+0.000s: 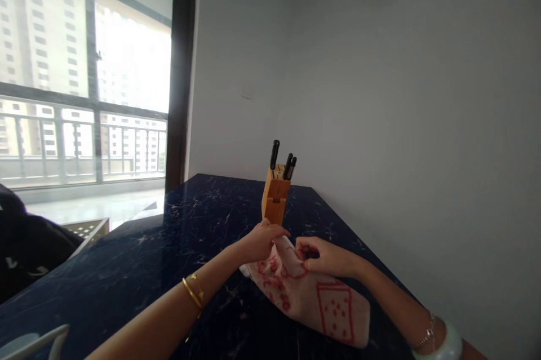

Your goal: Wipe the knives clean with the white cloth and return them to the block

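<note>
A pale cloth with red markings is being handled by both hands on the dark bench, inside the right edge and well short of the far edge. The bench's near edge is being cut off by the view. The left hand is being laid over the far end of the cloth; its fingertips are being partly hidden, so whether they are being closed on the fabric cannot be told. The right hand is being kept narrow, the cloth being pinched between its thumb and bent fingers. Some of the red lettering is being broken up by folds and cannot be read.

A wooden knife block is being seen beyond the left hand, towards the far edge, its base being partly covered by that hand. Black handles are being exposed at its top; any blades are being concealed. Beyond the left edge, a black item is being cropped by the frame and cannot be identified.
</note>
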Tool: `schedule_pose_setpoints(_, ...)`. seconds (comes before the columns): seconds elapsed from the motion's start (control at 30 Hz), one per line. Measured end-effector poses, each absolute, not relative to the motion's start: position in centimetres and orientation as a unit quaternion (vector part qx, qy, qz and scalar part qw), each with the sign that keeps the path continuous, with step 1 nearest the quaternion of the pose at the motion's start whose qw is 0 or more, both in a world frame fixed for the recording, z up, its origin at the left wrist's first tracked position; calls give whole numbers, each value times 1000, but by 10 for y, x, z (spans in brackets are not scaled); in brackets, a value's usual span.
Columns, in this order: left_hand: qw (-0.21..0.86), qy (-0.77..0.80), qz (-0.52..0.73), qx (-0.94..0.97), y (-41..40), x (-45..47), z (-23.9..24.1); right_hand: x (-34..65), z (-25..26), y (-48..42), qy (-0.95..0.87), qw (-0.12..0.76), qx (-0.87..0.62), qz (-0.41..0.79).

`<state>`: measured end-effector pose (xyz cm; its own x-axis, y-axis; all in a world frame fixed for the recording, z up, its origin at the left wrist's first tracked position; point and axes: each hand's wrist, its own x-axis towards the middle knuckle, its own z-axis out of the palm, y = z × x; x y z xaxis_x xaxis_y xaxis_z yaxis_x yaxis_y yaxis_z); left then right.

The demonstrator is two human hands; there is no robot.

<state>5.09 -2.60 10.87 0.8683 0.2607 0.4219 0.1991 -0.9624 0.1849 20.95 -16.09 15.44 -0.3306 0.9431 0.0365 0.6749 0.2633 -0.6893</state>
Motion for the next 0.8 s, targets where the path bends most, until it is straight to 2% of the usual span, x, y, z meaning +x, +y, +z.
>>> schedule_pose_setpoints(0.23,18,156,211,965,-21,46,117,233,144,-166,-715,226,-589,303)
schedule_pose_setpoints(0.4,-10,167,228,959,-15,38,126,261,135,-176,-672,129,-631,365)
schedule_pose_setpoints(0.53,-25,187,242,952,-12,37,134,277,131,-184,-669,57,-662,334)
schedule_pose_setpoints(0.63,-36,201,249,947,-11,37,142,289,142,-183,-668,66,-684,286)
schedule_pose_setpoints(0.8,-70,234,282,928,-11,44,167,319,190,-168,-667,134,-701,213)
